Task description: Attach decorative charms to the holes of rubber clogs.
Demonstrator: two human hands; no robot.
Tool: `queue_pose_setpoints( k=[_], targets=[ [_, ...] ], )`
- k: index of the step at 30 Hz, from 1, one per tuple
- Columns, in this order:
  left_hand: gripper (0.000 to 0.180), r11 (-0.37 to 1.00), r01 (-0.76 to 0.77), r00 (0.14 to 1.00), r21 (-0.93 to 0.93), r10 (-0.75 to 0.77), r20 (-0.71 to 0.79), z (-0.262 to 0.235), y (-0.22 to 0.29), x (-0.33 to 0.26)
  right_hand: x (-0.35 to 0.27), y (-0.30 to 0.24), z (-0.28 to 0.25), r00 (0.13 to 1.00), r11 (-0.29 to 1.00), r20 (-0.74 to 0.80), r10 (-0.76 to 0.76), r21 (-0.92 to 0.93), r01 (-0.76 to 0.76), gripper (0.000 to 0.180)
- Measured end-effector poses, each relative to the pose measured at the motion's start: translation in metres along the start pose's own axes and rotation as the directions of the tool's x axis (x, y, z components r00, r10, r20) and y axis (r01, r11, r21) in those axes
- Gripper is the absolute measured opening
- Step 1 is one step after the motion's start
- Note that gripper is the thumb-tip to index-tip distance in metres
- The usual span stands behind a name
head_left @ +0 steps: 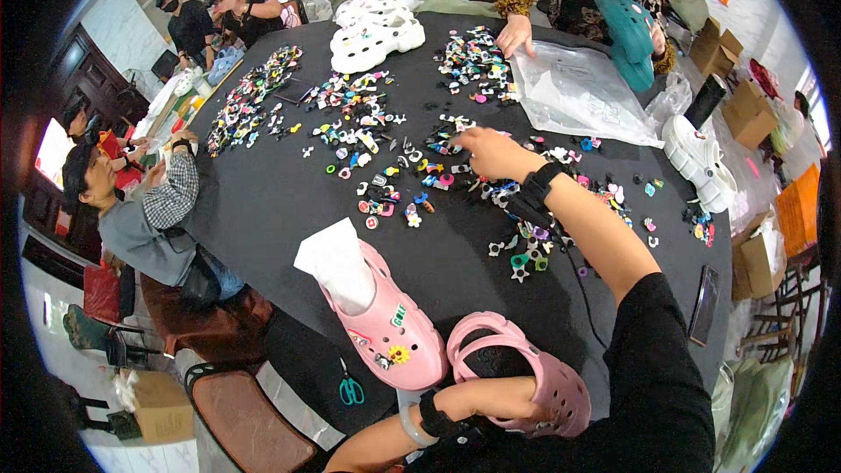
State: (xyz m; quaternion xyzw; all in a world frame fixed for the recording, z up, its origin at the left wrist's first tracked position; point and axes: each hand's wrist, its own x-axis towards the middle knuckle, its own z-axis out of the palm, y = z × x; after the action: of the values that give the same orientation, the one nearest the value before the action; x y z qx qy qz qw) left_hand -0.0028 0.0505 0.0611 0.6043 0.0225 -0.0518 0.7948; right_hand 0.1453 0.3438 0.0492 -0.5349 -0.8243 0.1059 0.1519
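My left hand (512,397) reaches into a pink clog (568,385) at the table's near edge. The clog is tilted, and its shell hides my fingers. To its left rests a second pink clog (405,346), with white paper (340,264) stuffed in its opening and several charms on its top, among them a yellow sun (399,354). Over the spread of small colourful shoe charms (429,180) in mid-table, my right hand (499,155) stretches out with fingers extended leftward. I see nothing held in it. A dark band circles that wrist.
White clogs (372,39) stand at the far side, another white pair (698,164) at the right edge. Across the table a person holds a teal clog (629,31) beside a clear plastic bag (583,92). Teal scissors (350,388) lie lower left; a phone (703,305) lies right.
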Motion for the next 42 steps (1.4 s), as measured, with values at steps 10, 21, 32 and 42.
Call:
queue_pose_setpoints(
  k=[10,21,32,42],
  targets=[
    [0.041,0.973,0.180,0.981,-0.142,-0.188,-0.046,0.002,0.004,-0.002,-0.042,0.015,-0.051,0.947,0.956,0.300,-0.113,-0.226,0.186,0.026],
    [0.052,0.974,0.172,0.985,-0.144,-0.175,-0.005,0.003,-0.007,0.000,-0.100,0.008,-0.055,0.958,0.954,0.255,-0.129,-0.231,0.190,0.046],
    [0.053,0.972,0.188,0.979,-0.141,-0.197,-0.057,0.001,0.012,-0.003,-0.088,0.046,-0.061,0.997,0.989,0.065,0.029,-0.145,-0.019,0.035],
    [0.046,0.965,0.205,0.976,-0.162,-0.214,-0.040,0.000,0.007,-0.001,-0.080,0.013,-0.026,0.974,0.975,0.063,-0.218,0.052,0.215,0.035]
  ],
)
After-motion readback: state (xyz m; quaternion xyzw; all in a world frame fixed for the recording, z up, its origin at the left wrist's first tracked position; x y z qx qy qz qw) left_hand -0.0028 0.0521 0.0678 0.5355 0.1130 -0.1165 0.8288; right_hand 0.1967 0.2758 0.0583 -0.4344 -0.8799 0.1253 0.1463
